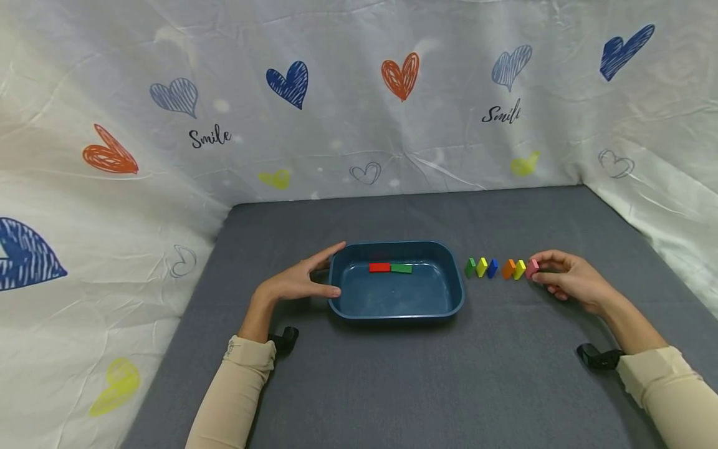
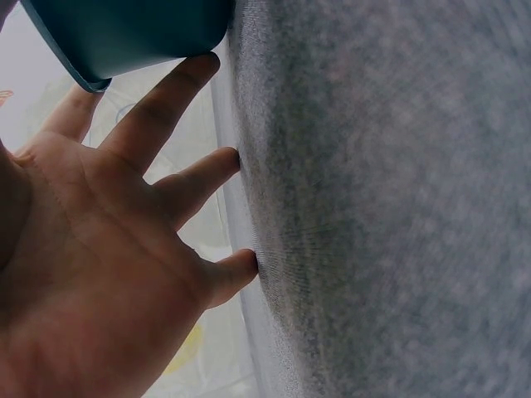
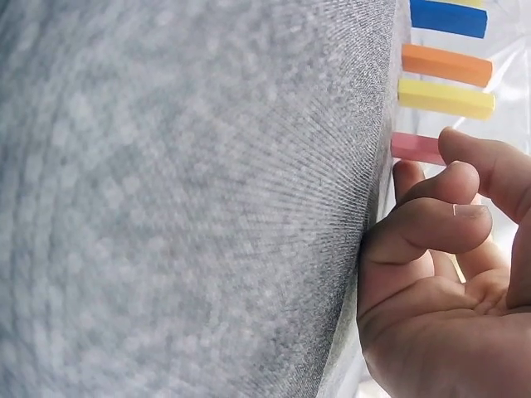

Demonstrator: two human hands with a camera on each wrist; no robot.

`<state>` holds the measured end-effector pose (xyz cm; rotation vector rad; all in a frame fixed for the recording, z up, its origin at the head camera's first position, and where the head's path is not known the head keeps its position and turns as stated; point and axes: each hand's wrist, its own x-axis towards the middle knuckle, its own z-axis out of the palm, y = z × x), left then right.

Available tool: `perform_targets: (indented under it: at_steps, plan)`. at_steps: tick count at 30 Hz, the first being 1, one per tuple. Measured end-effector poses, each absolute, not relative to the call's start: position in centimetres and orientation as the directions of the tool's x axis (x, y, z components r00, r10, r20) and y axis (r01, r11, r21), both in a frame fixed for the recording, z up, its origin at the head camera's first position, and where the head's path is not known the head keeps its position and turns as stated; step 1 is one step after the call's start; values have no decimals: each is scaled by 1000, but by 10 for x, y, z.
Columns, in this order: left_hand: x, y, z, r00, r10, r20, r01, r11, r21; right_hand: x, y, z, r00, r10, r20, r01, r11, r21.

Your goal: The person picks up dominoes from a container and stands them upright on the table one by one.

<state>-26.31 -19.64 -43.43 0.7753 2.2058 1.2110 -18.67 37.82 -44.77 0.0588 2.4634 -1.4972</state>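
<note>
My left hand (image 1: pixel 294 280) is at the left end of a dark blue tray (image 1: pixel 401 315), thumb and fingers spread and nearly straight against its side. In the left wrist view, fingertips (image 2: pixel 207 62) touch the tray's outer wall, and two others reach the cloth. A red block (image 1: pixel 379 267) and a green block (image 1: pixel 401 268) lie end to end inside. My right hand (image 1: pixel 572 280) pinches a pink block (image 1: pixel 531 269) standing at the right end of a row. Left of it stand a yellow block (image 3: pixel 448 99), an orange block (image 3: pixel 448 65) and a blue block (image 3: pixel 448 18), all upright.
Further along the row stand another yellow block (image 1: pixel 482 267) and an upright green block (image 1: pixel 470 267), close to the tray's right side. Grey cloth (image 1: pixel 426 386) covers the table. A white curtain (image 1: pixel 336 143) printed with hearts hangs behind and on both sides.
</note>
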Motion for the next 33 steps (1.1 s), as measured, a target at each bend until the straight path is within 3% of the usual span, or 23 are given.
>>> perform_targets:
  at_steps: [11,26,33]
  plan:
    - [-263,-197,-434,-709,689,-151,240,437,867,-181,370,-431,-984,-61,-166,105,556,-824]
    - [-263,-196,-434,-708,689,-154,235,435,869,-177,371,-424,-991,-70,-116,55,571,-819]
    - [-263,-196,-435,-714,683,-157,238,448,862,-183,345,-400,-999,-37,-15,-8,554,-832]
